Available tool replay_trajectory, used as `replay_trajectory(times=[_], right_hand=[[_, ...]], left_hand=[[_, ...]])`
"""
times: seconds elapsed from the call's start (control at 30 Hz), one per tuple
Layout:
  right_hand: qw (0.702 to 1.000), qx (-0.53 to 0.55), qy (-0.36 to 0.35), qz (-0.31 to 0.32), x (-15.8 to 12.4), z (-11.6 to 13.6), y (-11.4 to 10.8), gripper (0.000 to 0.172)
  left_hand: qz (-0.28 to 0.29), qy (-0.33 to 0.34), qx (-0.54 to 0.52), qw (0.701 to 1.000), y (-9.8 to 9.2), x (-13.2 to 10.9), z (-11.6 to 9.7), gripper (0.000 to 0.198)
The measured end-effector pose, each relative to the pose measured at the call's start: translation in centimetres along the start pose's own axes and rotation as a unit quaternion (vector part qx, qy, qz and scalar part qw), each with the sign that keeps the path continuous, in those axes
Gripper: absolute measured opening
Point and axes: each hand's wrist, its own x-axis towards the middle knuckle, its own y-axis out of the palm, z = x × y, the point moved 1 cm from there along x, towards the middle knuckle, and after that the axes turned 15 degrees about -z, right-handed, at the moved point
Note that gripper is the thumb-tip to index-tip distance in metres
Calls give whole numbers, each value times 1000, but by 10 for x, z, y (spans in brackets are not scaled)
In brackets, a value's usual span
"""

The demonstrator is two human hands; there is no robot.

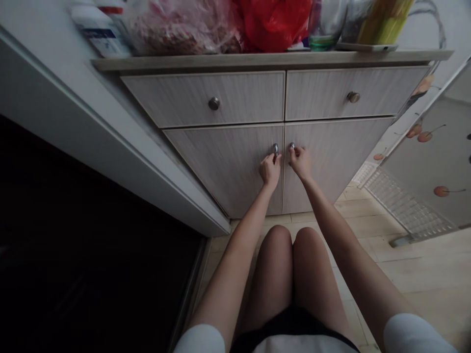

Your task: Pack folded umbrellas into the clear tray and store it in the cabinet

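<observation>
**A:** ok so what's crowding that cabinet [250, 122]?

**B:** Kind of a lot. On the tabletop [206, 61], left to right: a white bottle [101, 34] with a dark blue label, a clear plastic bag [180, 27] with something lumpy in it, a bright red bag [275, 24], a glass [326, 27] that's greenish at the bottom, and a yellow container [384, 22]. Most are cut off by the top edge. A white frame [121, 132] runs close along the left side, and a panel with printed cherries [419, 162] stands off to the right. The person's knees [292, 235] are just in front, low down between the arms.

**A:** And the cabinet itself?

**B:** Pale, streaky wood-look finish, two drawers up top with round knobs [214, 103], then two lower doors [221, 157] meeting at a straight seam. Both look closed. The left handle [275, 148] and right handle [292, 145] are shiny metal, one on each side of that seam near the top of the doors.

**A:** What are the hands up to?

**B:** Both arms reach forward, angling inward. The left hand [271, 170] is gripping the left handle with bent fingers, and the right hand [300, 161] has the right handle pinched the same way. The fingers hide the handles' lower ends.
</observation>
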Motion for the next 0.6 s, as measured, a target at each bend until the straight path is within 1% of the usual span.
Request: replay_trajectory(times=[0.1, 0.33, 0.47, 0.53, 0.6], right_hand=[[998, -18, 30, -43, 2, 3, 4, 57], [998, -4, 40, -55, 3, 1, 11, 55], [995, 45, 46, -73, 5, -4, 17, 59], [992, 94, 48, -74, 6, -7, 17, 62], [984, 155, 52, -71, 3, -10, 11, 65]], left_hand=[[6, -6, 7, 1000, 3, 5, -1, 20], [7, 0, 29, 1000, 8, 6, 0, 25], [5, 16, 16, 1000, 12, 10, 6, 21], [19, 26, -6, 999, 12, 14, 9, 19], [28, 30, -42, 998, 8, 14, 14, 16]])
